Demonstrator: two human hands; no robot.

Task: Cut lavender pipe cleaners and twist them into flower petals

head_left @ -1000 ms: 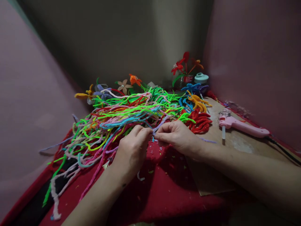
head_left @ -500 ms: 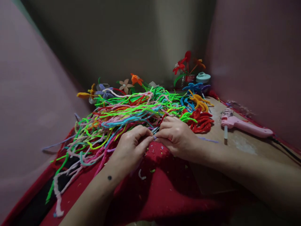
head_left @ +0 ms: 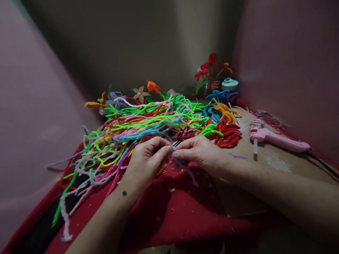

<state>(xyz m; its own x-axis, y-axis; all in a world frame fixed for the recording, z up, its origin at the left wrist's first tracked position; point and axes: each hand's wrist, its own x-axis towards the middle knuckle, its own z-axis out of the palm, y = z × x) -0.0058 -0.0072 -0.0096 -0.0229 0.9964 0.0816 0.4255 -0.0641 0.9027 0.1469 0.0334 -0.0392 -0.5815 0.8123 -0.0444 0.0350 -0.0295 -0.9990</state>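
Observation:
Fingertips of my left hand point(head_left: 153, 155) and my right hand point(head_left: 192, 150) meet over the red cloth point(head_left: 169, 204). Both hands pinch a purple pipe cleaner point(head_left: 189, 172), whose free end hangs down toward the cloth below my right hand. Most of the piece between the fingers is hidden. Just behind the fingertips lies something thin and metallic point(head_left: 176, 143), perhaps a scissor blade. A large heap of colourful pipe cleaners point(head_left: 148, 123) spreads right behind both hands.
A pink glue gun point(head_left: 278, 138) with a glue stick lies on a brown board point(head_left: 246, 127) at right. Red pipe-cleaner loops point(head_left: 228, 135) and orange ones point(head_left: 225, 112) lie beside the heap. Pipe-cleaner flowers point(head_left: 140, 94) and a pale teal lid-like object point(head_left: 230, 84) stand behind.
My right hand has turned, its thumb now on top. A length of purple pipe cleaner now hangs below the fingers. The view has shifted slightly.

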